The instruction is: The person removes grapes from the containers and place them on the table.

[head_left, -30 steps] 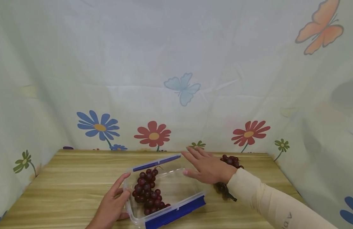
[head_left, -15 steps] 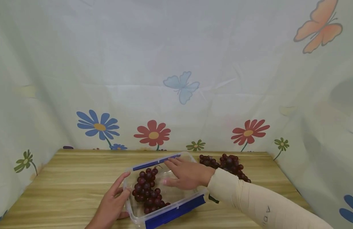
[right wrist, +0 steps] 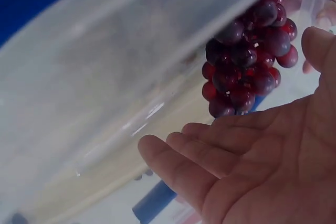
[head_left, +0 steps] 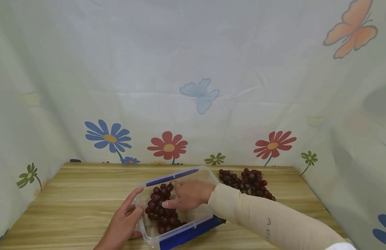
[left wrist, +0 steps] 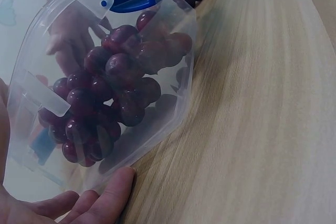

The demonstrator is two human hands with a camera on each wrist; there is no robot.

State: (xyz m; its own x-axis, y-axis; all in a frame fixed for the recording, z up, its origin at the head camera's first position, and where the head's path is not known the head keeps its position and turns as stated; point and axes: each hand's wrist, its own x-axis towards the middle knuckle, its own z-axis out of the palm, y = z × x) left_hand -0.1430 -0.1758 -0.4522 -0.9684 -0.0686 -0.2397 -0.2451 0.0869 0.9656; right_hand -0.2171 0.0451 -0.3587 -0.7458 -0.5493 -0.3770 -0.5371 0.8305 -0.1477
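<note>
A clear plastic storage box [head_left: 201,218] with blue latches sits on the table, its lid off. Along its left side lies a bunch of dark red grapes [head_left: 161,211]. My left hand [head_left: 121,222] rests against the box's left end, fingers on the rim and outer wall; the left wrist view shows fingertips [left wrist: 118,187] low by the base. Over the box's inside, my right hand [head_left: 193,195] reaches left with its thumb over the grapes. In the right wrist view its fingers [right wrist: 178,166] are extended, palm showing, beside the bunch; whether they touch it I cannot tell.
More bunches of grapes [head_left: 252,182] lie on the wooden table [head_left: 80,201] to the right of the box, partly behind my right sleeve [head_left: 258,211]. A pale curtain [head_left: 136,69] printed with flowers and butterflies surrounds the table at the back and sides.
My right hand has moved left, from above the box's right rim to over the grapes inside it. The left hand and the box stay put.
</note>
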